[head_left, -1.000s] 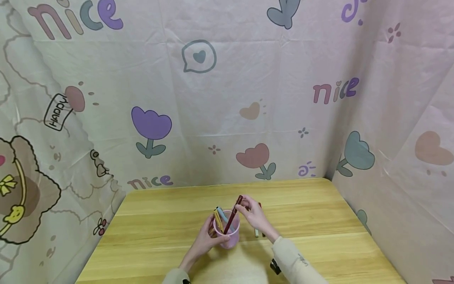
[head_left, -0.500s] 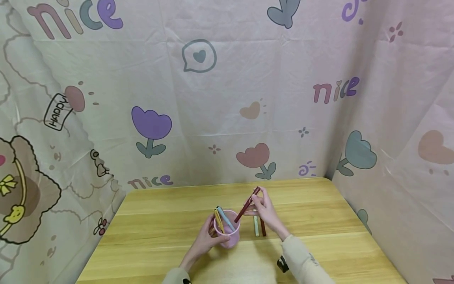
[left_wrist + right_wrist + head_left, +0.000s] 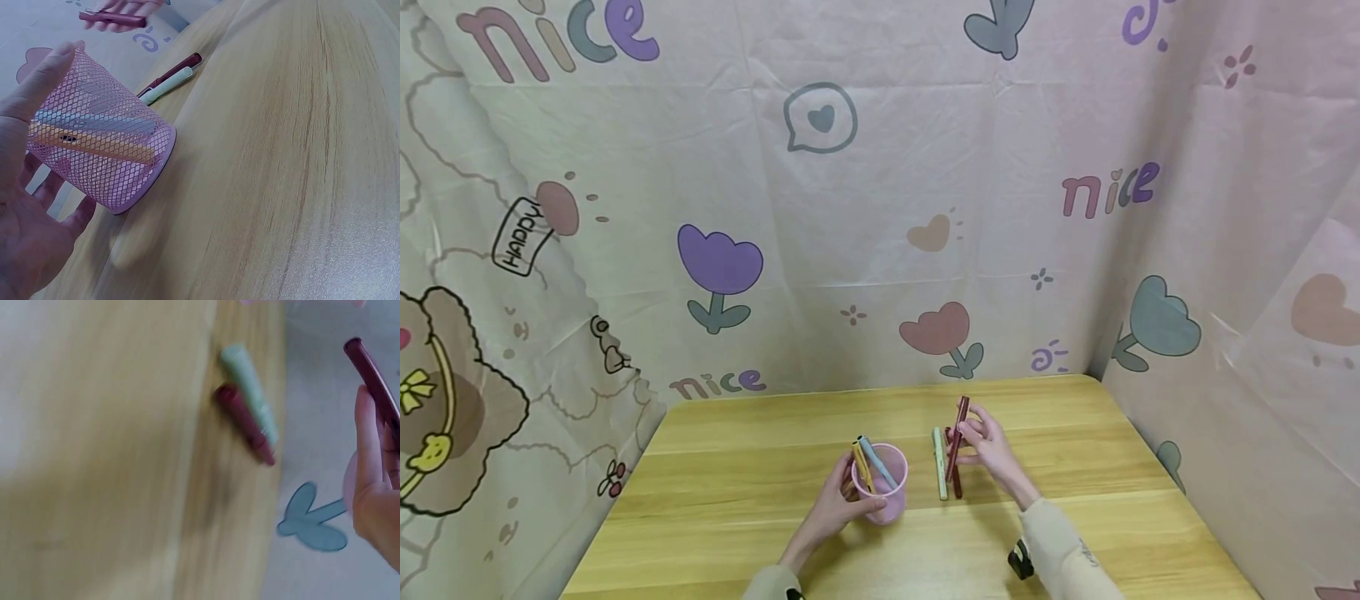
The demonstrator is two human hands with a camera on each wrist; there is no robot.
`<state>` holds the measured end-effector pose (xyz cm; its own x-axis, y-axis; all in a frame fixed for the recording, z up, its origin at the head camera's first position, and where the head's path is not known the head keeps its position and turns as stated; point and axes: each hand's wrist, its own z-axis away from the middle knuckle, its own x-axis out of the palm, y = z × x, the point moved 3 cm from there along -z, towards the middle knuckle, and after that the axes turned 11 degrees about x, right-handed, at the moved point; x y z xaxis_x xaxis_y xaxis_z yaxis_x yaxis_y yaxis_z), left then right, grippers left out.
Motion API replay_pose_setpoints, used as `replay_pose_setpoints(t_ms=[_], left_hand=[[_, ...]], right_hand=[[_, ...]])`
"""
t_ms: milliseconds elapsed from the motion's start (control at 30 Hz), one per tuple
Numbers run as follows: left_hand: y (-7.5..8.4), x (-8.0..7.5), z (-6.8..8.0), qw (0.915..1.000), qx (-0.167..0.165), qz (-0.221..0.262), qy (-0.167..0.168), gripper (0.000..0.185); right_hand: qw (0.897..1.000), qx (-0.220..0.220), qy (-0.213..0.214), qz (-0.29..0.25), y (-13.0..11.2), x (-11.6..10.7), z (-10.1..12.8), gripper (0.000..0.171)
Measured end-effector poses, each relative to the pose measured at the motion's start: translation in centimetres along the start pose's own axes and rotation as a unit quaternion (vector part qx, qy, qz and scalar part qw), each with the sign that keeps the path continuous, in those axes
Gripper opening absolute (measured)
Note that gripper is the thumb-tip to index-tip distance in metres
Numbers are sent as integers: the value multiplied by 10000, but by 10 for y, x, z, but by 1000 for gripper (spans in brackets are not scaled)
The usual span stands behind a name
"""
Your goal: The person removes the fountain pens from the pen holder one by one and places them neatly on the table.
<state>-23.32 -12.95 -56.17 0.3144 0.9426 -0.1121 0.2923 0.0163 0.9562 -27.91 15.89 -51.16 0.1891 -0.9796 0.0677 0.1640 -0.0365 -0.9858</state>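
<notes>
A pink mesh cup (image 3: 885, 493) (image 3: 100, 144) stands on the wooden table (image 3: 760, 533), with my left hand (image 3: 838, 497) (image 3: 25, 206) curled round its left side. A yellow pen (image 3: 861, 467) and a light blue pen (image 3: 874, 461) lean inside it. To the right of the cup, my right hand (image 3: 983, 440) (image 3: 375, 487) pinches a dark red pen (image 3: 957, 437) (image 3: 374, 381) above the table. Under it lie a pale green pen (image 3: 940, 477) (image 3: 250, 394) and another dark red pen (image 3: 957, 483) (image 3: 245, 424), side by side.
Patterned cloth walls (image 3: 880, 208) close in the table at the back and on both sides. A dark wrist device (image 3: 1021, 560) sits on the right sleeve. Bare wood stretches along the table's front and right (image 3: 300, 156).
My right hand drew the dark red pen out of the cup and carried it right, over the two pens on the table. The left hand stayed on the cup.
</notes>
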Motion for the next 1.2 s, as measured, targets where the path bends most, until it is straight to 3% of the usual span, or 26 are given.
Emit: replay_pose_setpoints(t_ms=[200, 500, 700, 967, 1200], left_hand=[[1, 0, 0, 10000, -27, -2, 1, 101], [3, 0, 0, 10000, -40, -74, 5, 103], [2, 0, 1, 9999, -34, -121, 38, 102], [1, 1, 0, 9998, -96, -197, 40, 102], [2, 0, -1, 9999, -46, -140, 4, 102]], right_hand=[[9910, 281, 1063, 765, 15, -19, -1, 45], [9824, 501, 1494, 1005, 31, -28, -1, 44], [9842, 238, 1292, 1191, 42, -31, -8, 46], [9860, 398, 794, 1412, 52, -30, -13, 52], [9828, 566, 907, 1505, 57, -32, -17, 55]])
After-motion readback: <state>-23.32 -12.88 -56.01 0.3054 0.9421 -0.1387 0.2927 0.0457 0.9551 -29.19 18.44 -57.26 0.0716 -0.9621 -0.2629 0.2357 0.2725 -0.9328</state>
